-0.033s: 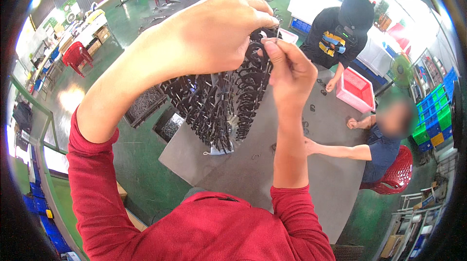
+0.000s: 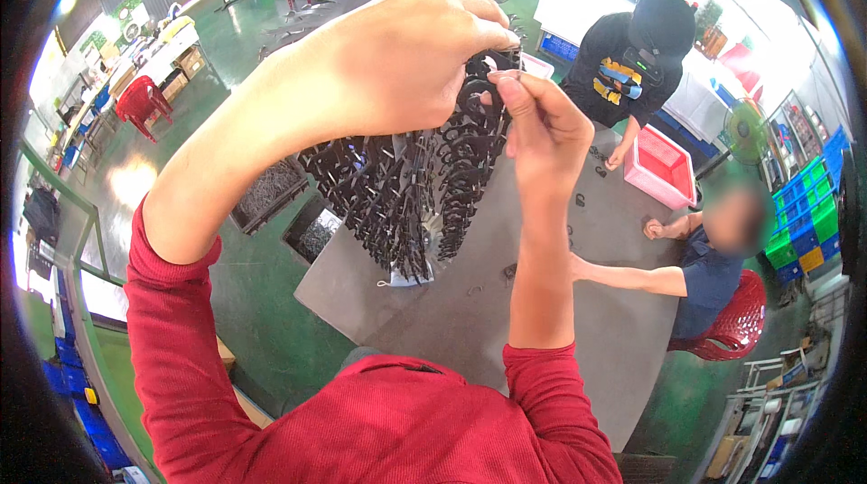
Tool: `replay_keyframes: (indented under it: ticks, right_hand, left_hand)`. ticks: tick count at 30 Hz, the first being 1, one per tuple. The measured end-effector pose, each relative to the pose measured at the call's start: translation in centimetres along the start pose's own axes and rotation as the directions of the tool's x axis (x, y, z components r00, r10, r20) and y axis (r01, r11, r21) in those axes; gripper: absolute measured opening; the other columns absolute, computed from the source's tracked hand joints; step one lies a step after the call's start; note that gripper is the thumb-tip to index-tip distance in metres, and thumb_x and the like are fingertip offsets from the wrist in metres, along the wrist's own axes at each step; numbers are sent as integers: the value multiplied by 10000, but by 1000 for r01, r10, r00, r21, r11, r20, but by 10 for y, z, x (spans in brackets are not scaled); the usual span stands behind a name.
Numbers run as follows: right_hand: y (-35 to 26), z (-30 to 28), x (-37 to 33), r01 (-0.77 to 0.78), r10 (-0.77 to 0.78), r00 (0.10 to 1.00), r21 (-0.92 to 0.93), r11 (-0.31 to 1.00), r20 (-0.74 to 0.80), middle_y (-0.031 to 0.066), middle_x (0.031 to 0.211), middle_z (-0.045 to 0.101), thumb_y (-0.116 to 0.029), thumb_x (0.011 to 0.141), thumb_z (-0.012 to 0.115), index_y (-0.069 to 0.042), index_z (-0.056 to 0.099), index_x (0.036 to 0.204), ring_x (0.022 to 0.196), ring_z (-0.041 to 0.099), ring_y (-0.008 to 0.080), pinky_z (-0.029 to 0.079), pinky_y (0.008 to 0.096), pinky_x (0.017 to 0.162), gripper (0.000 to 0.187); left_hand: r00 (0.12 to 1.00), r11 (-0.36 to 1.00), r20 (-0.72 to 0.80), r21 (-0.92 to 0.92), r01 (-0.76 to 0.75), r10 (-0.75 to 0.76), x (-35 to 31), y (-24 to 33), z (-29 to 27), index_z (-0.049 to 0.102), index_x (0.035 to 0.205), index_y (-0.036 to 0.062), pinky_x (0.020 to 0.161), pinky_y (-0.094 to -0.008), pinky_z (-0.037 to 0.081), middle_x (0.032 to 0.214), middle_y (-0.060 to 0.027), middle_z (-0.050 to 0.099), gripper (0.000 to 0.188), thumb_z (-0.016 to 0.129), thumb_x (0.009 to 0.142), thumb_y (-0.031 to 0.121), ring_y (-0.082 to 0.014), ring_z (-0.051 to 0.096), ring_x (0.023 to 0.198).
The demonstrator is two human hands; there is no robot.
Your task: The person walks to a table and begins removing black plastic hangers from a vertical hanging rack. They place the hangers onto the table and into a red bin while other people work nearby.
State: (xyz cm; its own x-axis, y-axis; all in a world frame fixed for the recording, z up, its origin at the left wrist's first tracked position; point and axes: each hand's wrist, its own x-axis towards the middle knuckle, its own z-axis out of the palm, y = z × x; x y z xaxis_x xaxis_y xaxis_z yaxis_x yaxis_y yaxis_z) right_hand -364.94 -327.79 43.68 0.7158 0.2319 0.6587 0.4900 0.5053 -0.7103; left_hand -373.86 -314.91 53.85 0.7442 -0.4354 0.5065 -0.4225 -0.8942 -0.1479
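While left hand [image 2: 420, 55] arches, right fingers [image 2: 518, 97] pinched

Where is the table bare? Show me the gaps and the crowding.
Bare: the grey table between the right forearm and the red chair, and its left corner beside the black bin. Crowded: the cluster of black pieces at the left hand and right hand, and the strip by the pink basket, scattered with loose pieces.

A red, finely ribbed top [image 2: 424, 434] fills the lower centre of the frame, its matching sleeves [image 2: 194, 358] ending in fitted cuffs [image 2: 539, 358].
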Motion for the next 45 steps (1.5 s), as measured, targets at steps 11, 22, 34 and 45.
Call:
replay_keyframes:
  ticks: [11, 22, 34, 45]
  right_hand:
    - [4, -67, 9, -114, 116, 993, -179, 977, 5, 26, 688, 661, -137, 862, 628, -21, 693, 874, 437, 397, 5, 278, 155, 398, 134]
    - [124, -267, 45, -319, 246, 946, -716, 621, -209, 23, 680, 609, -251, 813, 685, -48, 615, 1043, 457, 487, 82, 395, 236, 467, 315]
    - [10, -26, 0, 429, -490, 860, -717, 549, 140, 42, 802, 614, -201, 772, 724, -97, 624, 977, 512, 515, 155, 425, 262, 491, 250]
    - [12, 3, 6, 90, -106, 992, -200, 976, -74, 32, 709, 636, -67, 820, 665, -19, 663, 878, 458, 512, 84, 376, 210, 422, 75]
  left_hand:
    - [1000, 999, -26, -34, -14, 13, -5, -9, -2, 554, 1172, 26, 949, -396, 422, 1180, -171, 557, 456, 501, 737, -101, -344, 524, 1116]
    - [997, 996, 81, -90, -6, 13, -10, -10, -11, 465, 1278, 40, 1033, -412, 351, 1256, -189, 512, 542, 572, 748, 3, -337, 460, 1208]
    - [999, 998, 32, 56, 35, -37, 1, -2, 8, 556, 1162, -8, 952, -399, 413, 1182, -182, 559, 394, 568, 768, 6, -349, 526, 1100]
    - [999, 997, -52, 76, 6, -2, 5, -7, 15, 578, 1105, -39, 880, -403, 453, 1096, -197, 594, 375, 498, 740, -75, -366, 563, 1017]
